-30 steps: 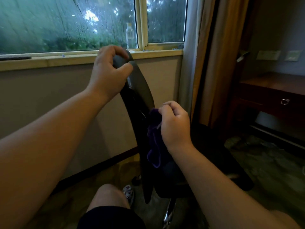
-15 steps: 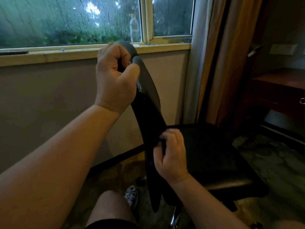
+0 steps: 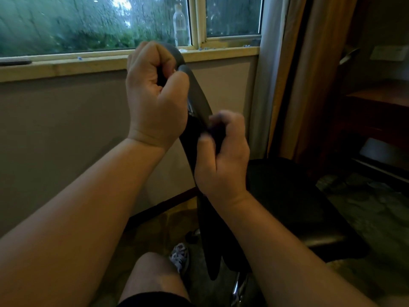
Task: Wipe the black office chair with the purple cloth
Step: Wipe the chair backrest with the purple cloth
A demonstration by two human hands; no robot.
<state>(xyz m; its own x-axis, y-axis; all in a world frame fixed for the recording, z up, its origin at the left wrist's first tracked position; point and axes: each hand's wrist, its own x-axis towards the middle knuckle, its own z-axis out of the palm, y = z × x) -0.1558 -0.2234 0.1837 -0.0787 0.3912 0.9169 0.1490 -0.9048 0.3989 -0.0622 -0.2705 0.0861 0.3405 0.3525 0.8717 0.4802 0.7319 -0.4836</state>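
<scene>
The black office chair stands edge-on in front of me, its curved backrest (image 3: 199, 100) rising to the window sill and its seat (image 3: 287, 196) spreading to the right. My left hand (image 3: 155, 103) grips the top edge of the backrest. My right hand (image 3: 223, 156) is closed around the purple cloth (image 3: 218, 131), pressing it against the backrest's edge about midway up. The cloth is almost wholly hidden inside the fist and the hand is blurred by motion.
A window sill (image 3: 66, 65) with a clear plastic bottle (image 3: 180, 25) runs behind the chair. Curtains (image 3: 294, 74) hang to the right, beside a dark wooden desk (image 3: 376, 100). My knee (image 3: 152, 275) and a shoe (image 3: 180, 255) are below, by the chair's chrome post (image 3: 238, 289).
My right hand slid the cloth down the backrest edge, then back up to about mid-height. My left hand kept its grip at the top. The view shifted slightly left and closer.
</scene>
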